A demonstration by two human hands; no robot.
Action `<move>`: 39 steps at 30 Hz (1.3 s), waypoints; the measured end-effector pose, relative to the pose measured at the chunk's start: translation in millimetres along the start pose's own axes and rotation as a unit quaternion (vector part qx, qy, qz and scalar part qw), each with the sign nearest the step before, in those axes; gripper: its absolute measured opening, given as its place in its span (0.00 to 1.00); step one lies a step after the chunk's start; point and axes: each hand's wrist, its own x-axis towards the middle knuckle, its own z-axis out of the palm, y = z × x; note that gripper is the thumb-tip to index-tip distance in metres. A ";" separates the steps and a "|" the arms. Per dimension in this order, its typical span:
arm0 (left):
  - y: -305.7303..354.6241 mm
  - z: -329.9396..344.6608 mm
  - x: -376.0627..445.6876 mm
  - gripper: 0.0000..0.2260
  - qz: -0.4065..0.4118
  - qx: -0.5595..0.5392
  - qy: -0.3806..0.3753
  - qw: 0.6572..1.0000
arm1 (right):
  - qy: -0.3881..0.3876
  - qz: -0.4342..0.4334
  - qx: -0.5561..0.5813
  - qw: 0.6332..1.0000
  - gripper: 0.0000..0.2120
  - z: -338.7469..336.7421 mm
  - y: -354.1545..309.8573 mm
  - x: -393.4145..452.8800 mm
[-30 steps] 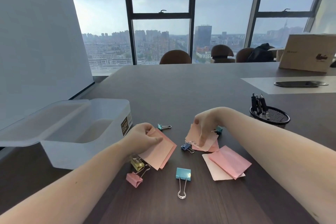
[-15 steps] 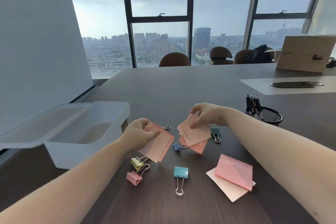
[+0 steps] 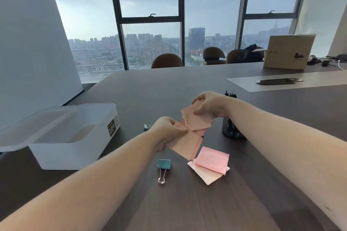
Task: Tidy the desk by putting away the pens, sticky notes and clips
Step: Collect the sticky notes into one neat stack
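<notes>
We hold two bunches of pink sticky notes above the dark wood-grain desk (image 3: pixel 187 202). Our right hand (image 3: pixel 210 105) pinches the upper bunch (image 3: pixel 197 121) between thumb and fingers; a short column of handwritten characters runs down its top sheet, too small to read. Our left hand (image 3: pixel 167 133) grips the lower bunch (image 3: pixel 185 145), fingers closed on its near edge, and the two bunches overlap. More pink notes (image 3: pixel 212 163) lie flat on the desk just below, stacked askew. A teal binder clip (image 3: pixel 164 164) with wire handles sits beside them; another teal clip (image 3: pixel 147 127) peeks out behind our left hand. The translucent plastic storage box (image 3: pixel 75 148) stands open at left, its lid (image 3: pixel 28 129) tilted back, a dark label (image 3: pixel 113 127) on its end with unreadable print; nothing can be made out in the part of its inside that shows. A black mesh cup (image 3: pixel 230 129) behind our right wrist holds dark pens (image 3: pixel 230 93).
</notes>
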 end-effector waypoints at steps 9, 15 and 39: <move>8.3 52.1 -9.2 0.08 -0.015 0.040 -0.013 0.999 | 0.011 -0.001 0.016 1.000 0.20 -9.4 23.6 -17.7; 10.8 54.1 -9.8 0.11 -0.034 -0.092 -0.022 0.995 | 0.034 0.003 0.039 0.999 0.20 -23.0 28.3 -22.9; -4.0 50.7 -18.5 0.28 0.008 0.096 0.015 0.995 | 0.068 -0.034 0.108 0.991 0.19 -11.5 32.1 -38.1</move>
